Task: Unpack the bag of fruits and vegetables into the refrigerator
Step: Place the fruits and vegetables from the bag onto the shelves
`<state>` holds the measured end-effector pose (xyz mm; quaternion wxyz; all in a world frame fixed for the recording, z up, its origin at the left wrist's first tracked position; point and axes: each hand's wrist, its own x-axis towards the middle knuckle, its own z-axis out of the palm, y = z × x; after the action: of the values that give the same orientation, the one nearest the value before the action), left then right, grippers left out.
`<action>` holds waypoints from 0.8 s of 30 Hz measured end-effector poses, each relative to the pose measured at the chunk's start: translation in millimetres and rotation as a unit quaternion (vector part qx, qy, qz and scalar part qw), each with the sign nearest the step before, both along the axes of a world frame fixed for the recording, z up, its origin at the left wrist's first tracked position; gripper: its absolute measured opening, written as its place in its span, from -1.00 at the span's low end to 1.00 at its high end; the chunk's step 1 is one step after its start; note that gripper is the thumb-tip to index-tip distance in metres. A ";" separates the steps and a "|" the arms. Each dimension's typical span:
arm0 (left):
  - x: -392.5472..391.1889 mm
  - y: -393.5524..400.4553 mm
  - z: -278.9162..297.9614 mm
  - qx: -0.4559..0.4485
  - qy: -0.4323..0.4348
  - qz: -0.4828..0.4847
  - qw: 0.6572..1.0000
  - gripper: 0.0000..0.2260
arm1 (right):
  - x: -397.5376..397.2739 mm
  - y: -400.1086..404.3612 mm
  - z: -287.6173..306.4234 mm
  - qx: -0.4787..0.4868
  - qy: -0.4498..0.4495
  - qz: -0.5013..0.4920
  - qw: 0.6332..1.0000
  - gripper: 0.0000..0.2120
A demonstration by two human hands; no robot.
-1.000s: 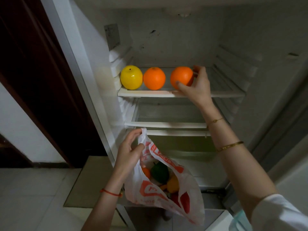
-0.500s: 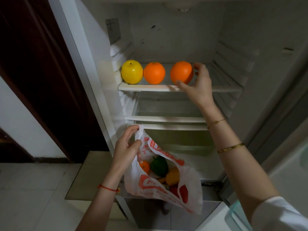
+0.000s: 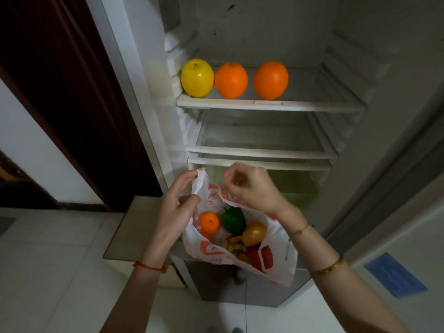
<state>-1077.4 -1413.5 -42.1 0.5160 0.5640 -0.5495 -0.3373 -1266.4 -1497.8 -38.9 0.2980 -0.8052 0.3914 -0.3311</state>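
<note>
A white plastic bag (image 3: 211, 251) with red print hangs open in front of the open refrigerator. My left hand (image 3: 175, 210) grips its left handle. My right hand (image 3: 252, 188), blurred, has its fingers curled at the bag's far rim and seems to pinch it. Inside the bag lie a small orange (image 3: 209, 222), a green pepper (image 3: 233, 219), a yellow-brown round fruit (image 3: 254, 234) and something red (image 3: 254, 257). On the top shelf (image 3: 312, 107) stand a yellow fruit (image 3: 197, 78) and two oranges (image 3: 231, 80) (image 3: 270, 80) in a row at the left.
Two lower glass shelves (image 3: 264, 153) sit under the top one, with a crisper drawer (image 3: 288, 186) behind my hands. A dark brown door (image 3: 72, 104) stands at the left. A beige mat (image 3: 134, 227) and a blue sheet (image 3: 396, 275) lie on the tiled floor.
My right hand let go of the right-hand orange on the top shelf and came down to the bag's rim. The view tilted downward. My left hand kept hold of the bag.
</note>
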 end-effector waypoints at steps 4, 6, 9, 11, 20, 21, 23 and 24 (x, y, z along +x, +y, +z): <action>6.6 8.1 -4.0 -0.012 0.011 -0.014 1.000 -0.52 | 14.8 -0.3 -70.7 0.050 0.138 0.089 0.985 -0.81; 9.2 10.5 -7.8 -0.023 0.011 -0.016 1.000 -0.53 | 23.5 -7.3 -98.7 0.077 0.203 0.102 0.971 -0.68; 12.1 14.1 -9.1 -0.025 0.019 -0.035 0.999 -0.55 | 35.4 -17.3 -131.1 0.099 0.284 0.098 0.949 -0.41; 14.0 15.4 -9.6 -0.013 0.022 -0.049 0.998 -0.55 | 42.6 -25.3 -146.0 0.110 0.324 0.089 0.936 -0.24; 21.5 14.0 -14.0 0.005 0.041 -0.033 0.999 -0.56 | 67.8 -40.0 -191.9 0.050 0.381 0.098 0.918 -0.34; 22.2 14.2 -14.2 0.007 0.042 -0.035 0.998 -0.57 | 69.2 -38.6 -194.0 0.036 0.383 0.092 0.918 -0.39; 23.1 14.7 -14.9 0.013 0.040 -0.041 0.998 -0.57 | 70.5 -36.3 -198.7 0.007 0.388 0.089 0.917 -0.47; 23.2 14.5 -15.1 0.016 0.040 -0.044 0.998 -0.57 | 70.2 -36.0 -199.6 0.015 0.385 0.098 0.918 -0.46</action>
<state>-1054.1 -1399.0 -57.2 0.5135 0.5332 -0.5471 -0.3908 -1196.2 -1533.8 -238.5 0.1672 -0.9002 0.4001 0.0413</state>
